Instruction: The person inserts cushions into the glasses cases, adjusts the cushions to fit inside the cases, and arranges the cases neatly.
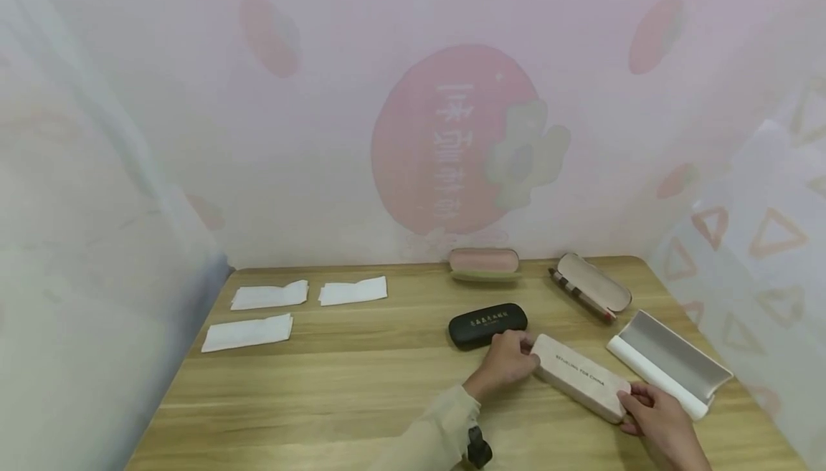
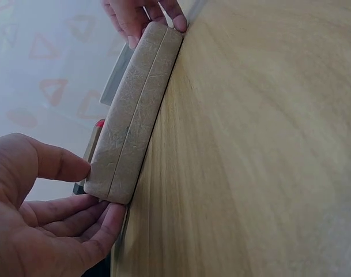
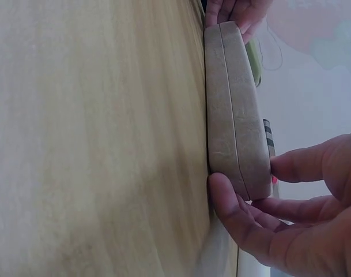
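A beige glasses case point(image 1: 576, 379) with dark lettering on its lid lies closed at the right front of the table. My left hand point(image 1: 506, 360) pinches its far left end between thumb and fingers. At the opposite, nearer end, my right hand point(image 1: 660, 414) grips it the same way, thumb on the lid. In the left wrist view the case's seam point(image 2: 131, 127) runs along its side with the two halves together. The right wrist view shows the right fingers point(image 3: 226, 199) curled about the case's end, low by the tabletop.
Just behind the left hand lies a closed black glasses case point(image 1: 485, 325). Open cases stand farther back: a pink-lined one point(image 1: 484, 262) and a plaid-edged one point(image 1: 594, 282). An open white case point(image 1: 674, 356) is at right. Folded white cloths point(image 1: 247, 332) lie at left; walls enclose the table.
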{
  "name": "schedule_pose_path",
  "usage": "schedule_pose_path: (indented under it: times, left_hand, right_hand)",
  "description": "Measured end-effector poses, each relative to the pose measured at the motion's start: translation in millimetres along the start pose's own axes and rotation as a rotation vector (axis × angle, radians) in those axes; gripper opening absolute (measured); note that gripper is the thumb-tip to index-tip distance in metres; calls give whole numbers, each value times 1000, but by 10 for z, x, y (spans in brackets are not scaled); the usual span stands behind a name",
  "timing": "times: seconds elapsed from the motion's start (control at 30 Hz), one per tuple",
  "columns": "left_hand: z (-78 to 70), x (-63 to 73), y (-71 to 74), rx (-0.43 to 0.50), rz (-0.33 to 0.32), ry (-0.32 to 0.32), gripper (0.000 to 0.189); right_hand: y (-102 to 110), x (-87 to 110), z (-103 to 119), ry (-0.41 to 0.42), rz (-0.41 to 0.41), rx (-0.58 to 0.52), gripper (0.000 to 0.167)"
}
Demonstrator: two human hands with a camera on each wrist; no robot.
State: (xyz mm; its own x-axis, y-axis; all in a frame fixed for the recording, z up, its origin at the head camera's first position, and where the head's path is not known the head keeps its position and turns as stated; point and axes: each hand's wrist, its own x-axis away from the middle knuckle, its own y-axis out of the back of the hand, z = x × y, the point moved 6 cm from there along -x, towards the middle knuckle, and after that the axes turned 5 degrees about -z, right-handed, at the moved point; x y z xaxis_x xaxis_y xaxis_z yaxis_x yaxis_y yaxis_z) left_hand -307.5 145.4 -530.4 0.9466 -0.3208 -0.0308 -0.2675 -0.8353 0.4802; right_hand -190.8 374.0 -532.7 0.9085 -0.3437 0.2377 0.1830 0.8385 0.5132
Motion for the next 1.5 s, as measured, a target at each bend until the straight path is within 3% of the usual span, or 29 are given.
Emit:
schedule_pose_path:
  times: [0.3,0.57,1.07,1.23,1.5]
  left_hand:
    - [5,60,27,6,22,14,21]
    - [-41,142,92,-10,22,13,19]
    - [-3,251,167,-25,9,16,21]
    - [5,321,250,-3,16,-3,19]
    - [78,440,446,1,14,21,23]
  right_hand:
    - [-37,-27,51,32,-10,61,48]
    - [-39,-50,103,106,-18,204,47]
    - [-107,-43,211,163,-5,357,45]
    - [-157,-48,234,181,10,370,48]
    - [-275,-47,373,266,-7,435,47]
